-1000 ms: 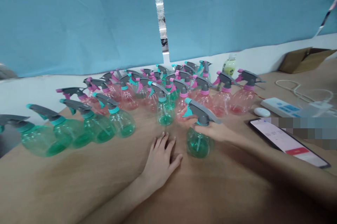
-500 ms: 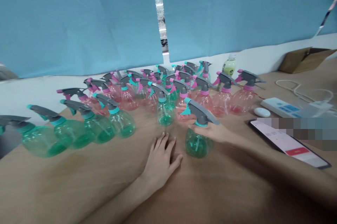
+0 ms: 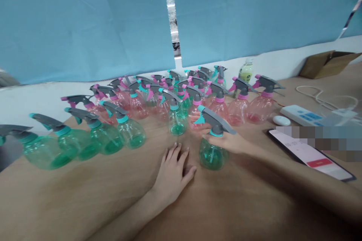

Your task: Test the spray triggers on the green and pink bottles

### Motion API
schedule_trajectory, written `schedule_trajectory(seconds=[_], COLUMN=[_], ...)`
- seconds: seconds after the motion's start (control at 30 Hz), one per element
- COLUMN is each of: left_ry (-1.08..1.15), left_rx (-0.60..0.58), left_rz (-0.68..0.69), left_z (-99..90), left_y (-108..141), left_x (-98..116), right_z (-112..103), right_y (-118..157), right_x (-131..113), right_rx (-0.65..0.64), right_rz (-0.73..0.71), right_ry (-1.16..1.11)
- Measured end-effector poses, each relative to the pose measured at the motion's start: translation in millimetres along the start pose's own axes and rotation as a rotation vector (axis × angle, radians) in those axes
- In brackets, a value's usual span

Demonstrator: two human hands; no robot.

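Observation:
My left hand (image 3: 173,177) lies flat on the wooden table (image 3: 113,203), palm down, fingers spread, with nothing in it. To its right, my right hand (image 3: 234,142) is closed around the upper part of a green spray bottle (image 3: 212,156), just below its turquoise collar. This bottle stands upright, its grey trigger head (image 3: 216,120) pointing left, with some of my fingers hidden behind it. Another green spray bottle (image 3: 177,124) stands just beyond my left hand. A pink spray bottle (image 3: 195,122) is close behind the fingers of my right hand.
Several green spray bottles (image 3: 106,139) line the left side; many pink ones (image 3: 239,111) crowd the back. On the right lie a phone (image 3: 305,150), a white oval object (image 3: 281,120), a power strip (image 3: 301,114) and a cable (image 3: 311,95). A cardboard box (image 3: 325,63) sits farther back.

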State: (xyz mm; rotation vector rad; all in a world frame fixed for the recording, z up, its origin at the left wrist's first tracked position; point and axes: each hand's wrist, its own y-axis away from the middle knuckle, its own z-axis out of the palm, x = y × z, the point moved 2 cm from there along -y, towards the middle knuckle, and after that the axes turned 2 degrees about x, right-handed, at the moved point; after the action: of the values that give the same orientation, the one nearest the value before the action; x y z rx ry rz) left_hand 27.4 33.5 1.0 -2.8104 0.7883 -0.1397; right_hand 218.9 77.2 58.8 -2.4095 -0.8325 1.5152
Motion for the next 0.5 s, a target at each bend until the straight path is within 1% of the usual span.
schedule_trajectory(seconds=[0.17, 0.37, 0.5], left_ry=[0.005, 0.007, 0.012], left_rx=[0.007, 0.014, 0.023], left_rz=[0.004, 0.005, 0.008], left_z=[0.2, 0.4, 0.1], left_y=[0.3, 0.7, 0.9], left_x=[-0.1, -0.4, -0.4], right_z=[0.8, 1.2, -0.1], right_y=[0.2, 0.4, 0.1], right_x=[0.9, 5.0, 2.0], right_rx=[-0.016, -0.027, 0.015], right_rz=[0.051, 0.022, 0.021], right_ry=[-0.098, -0.090, -0.076])
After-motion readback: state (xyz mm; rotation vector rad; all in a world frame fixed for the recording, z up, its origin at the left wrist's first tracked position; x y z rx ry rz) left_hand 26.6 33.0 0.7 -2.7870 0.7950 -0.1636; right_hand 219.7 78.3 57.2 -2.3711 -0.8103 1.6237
